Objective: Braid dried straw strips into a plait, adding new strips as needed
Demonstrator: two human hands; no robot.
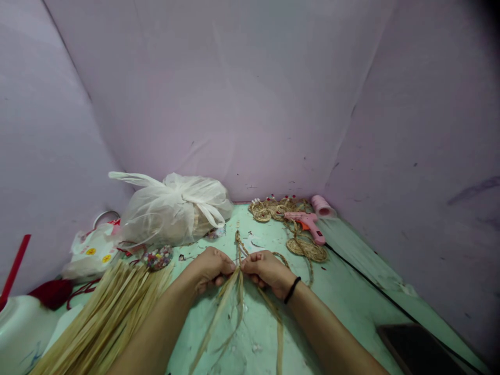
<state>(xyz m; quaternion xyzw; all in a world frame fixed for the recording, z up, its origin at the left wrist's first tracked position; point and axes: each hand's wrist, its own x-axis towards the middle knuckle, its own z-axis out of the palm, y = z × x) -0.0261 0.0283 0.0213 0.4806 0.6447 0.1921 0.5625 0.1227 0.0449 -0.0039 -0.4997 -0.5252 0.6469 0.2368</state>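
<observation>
I hold the left hand (214, 268) and right hand (269, 270) almost together at centre, fingertips pinched on a braided fibre cord (237, 242); its loose strands (279, 344) trail nearer. Far right: pink glue gun (308, 219). Near left: dried fibre strips (109, 312).

The bare left forearm (164, 320) and bare right forearm (328, 323) slant up from the frame's bottom edge; the left hand (212, 267) and right hand (269, 270) nearly meet below centre, both curled into pinches.
</observation>
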